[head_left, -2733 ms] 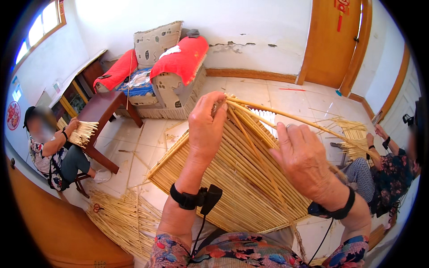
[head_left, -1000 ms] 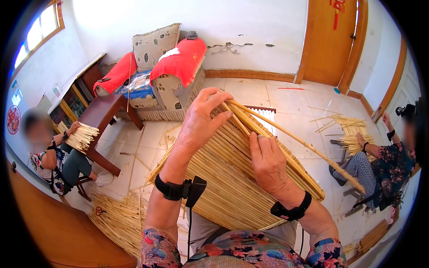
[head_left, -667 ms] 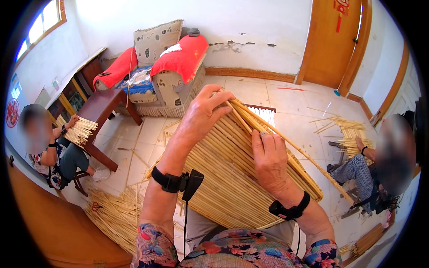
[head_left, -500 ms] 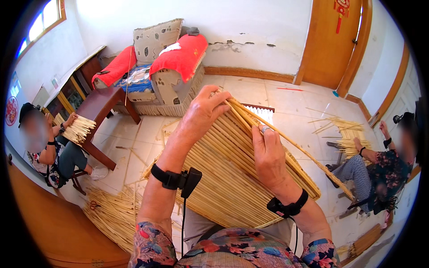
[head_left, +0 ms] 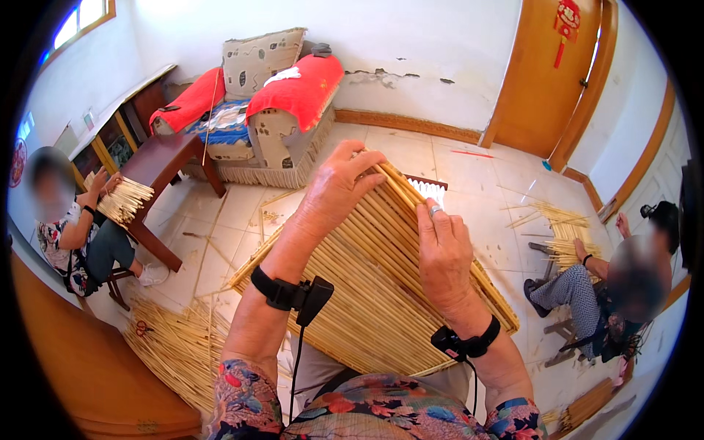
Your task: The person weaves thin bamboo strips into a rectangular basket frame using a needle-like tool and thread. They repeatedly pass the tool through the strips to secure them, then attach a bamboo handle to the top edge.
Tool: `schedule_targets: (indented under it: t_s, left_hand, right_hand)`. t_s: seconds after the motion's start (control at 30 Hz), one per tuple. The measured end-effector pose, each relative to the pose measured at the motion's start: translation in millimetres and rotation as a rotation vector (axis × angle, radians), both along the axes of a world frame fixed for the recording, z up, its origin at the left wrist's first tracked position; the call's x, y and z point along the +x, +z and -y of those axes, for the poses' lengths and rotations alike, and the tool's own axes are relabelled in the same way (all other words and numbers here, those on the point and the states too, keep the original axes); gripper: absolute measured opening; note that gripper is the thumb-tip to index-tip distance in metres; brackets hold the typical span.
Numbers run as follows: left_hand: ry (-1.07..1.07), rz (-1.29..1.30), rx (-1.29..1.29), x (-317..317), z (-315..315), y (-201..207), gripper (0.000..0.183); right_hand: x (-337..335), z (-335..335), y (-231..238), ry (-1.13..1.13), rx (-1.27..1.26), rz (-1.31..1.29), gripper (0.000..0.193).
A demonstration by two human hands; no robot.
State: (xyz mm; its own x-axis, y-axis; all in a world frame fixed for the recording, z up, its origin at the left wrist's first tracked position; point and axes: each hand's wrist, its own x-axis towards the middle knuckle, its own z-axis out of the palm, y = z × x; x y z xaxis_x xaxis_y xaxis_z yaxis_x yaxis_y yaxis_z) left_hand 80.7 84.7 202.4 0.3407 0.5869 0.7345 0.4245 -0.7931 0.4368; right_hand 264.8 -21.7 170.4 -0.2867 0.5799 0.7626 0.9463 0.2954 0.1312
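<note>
A large mat of tan plant stalks [head_left: 359, 293], laid side by side in rows, rests across my lap and slopes up away from me. My left hand [head_left: 343, 183] grips its far corner, thumb on top and fingers curled over the edge. Along the right edge, my right hand [head_left: 446, 249] pinches the outermost stalks between thumb and fingers; a ring shows on one finger. The fingertips under the mat are hidden. Both wrists wear black straps with small devices and cables.
Loose stalks [head_left: 176, 345] lie at lower left with red-handled scissors [head_left: 144, 329]. One person [head_left: 81, 227] sits left by a dark red bench [head_left: 158, 176], another [head_left: 623, 271] at right; both handle stalk bundles. An armchair [head_left: 275, 136] stands beyond.
The long stalk that stuck out past the mat's right edge now lies in line with that edge. Both hands keep nearly the same places, and the view has shifted slightly.
</note>
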Motion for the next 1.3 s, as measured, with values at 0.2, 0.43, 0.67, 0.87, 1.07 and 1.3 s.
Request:
schedule_targets:
  t_s: [0.2,0.43,0.67,0.87,1.07,1.3]
  left_hand:
    - [-0.025,0.303,-0.321,-5.4,3.7,0.9,0.036]
    - [0.062,0.172,-0.184,-6.5,3.4,0.4,0.034]
    - [0.083,0.201,-0.099,-6.1,5.5,-2.6,0.03]
    - [0.1,0.193,-0.115,-4.2,6.0,-4.1,0.026]
    - [0.108,0.196,-0.088,-3.3,8.4,-5.4,0.025]
    - [0.108,0.175,-0.108,-3.5,6.2,-7.0,0.024]
  right_hand:
    - [10.5,-13.3,-6.4,0.099,0.049,-0.055,0.036]
    - [10.6,-15.0,-7.2,0.23,0.007,-0.273,0.042]
    - [10.3,-12.7,-7.5,0.287,-0.079,-0.366,0.043]
    - [10.2,-13.8,-2.9,0.353,-0.188,-0.48,0.042]
    - [8.5,-11.7,-4.4,0.355,-0.193,-0.519,0.04]
    - [11.2,-15.6,-10.8,0.342,-0.157,-0.462,0.041]
